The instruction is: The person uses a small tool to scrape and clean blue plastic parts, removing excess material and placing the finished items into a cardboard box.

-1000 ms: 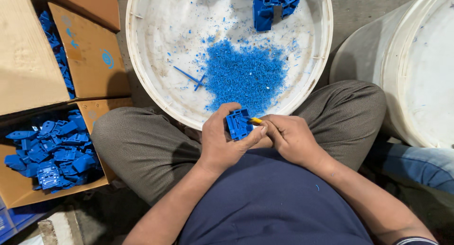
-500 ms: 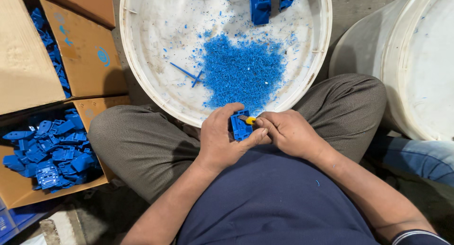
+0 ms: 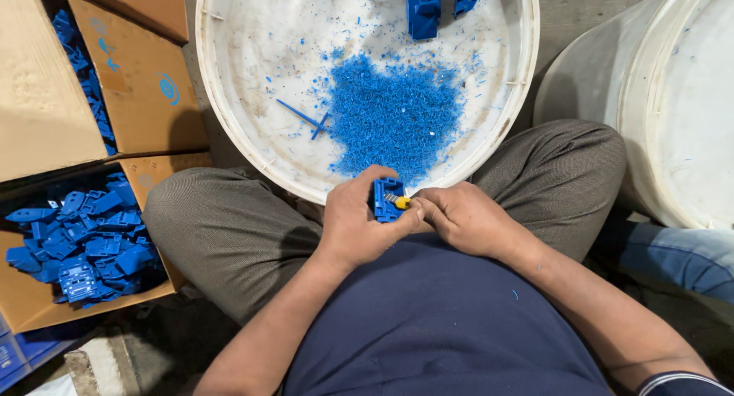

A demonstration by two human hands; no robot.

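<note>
We hold a small blue plastic part (image 3: 388, 199) in our left hand (image 3: 359, 228), fingers curled round it and thumb pressed against its near side, so it sits at the top of the fist, just over our lap. Our right hand (image 3: 462, 219) comes in from the right, pinched on a little tool with a yellow handle (image 3: 402, 202) whose tip touches the part's right face. The two hands meet knuckle to knuckle; the part lies left of the tool and the tool's short axis runs roughly left to right into it. The left hand carries the piece, the right is the one working on it.

Just beyond the hands, resting across our crossed knees, is a wide white tub (image 3: 229, 128). Its floor holds a heap of blue shavings (image 3: 394, 113) directly far of the part, a thin blue sprue piece (image 3: 306, 119) to the left of the heap, and a cluster of blue parts (image 3: 440, 2) at the far rim.

To our left an open cardboard box (image 3: 30, 312) holds a pile of similar blue pieces (image 3: 80, 239), well apart from the hands; more cardboard flaps (image 3: 138, 82) stand farther back. To the right is a second large white tub (image 3: 680, 113), beside our right knee, and near it a bit of blue denim (image 3: 680, 254) belonging to someone else. The floor underneath is dark and dusty.
</note>
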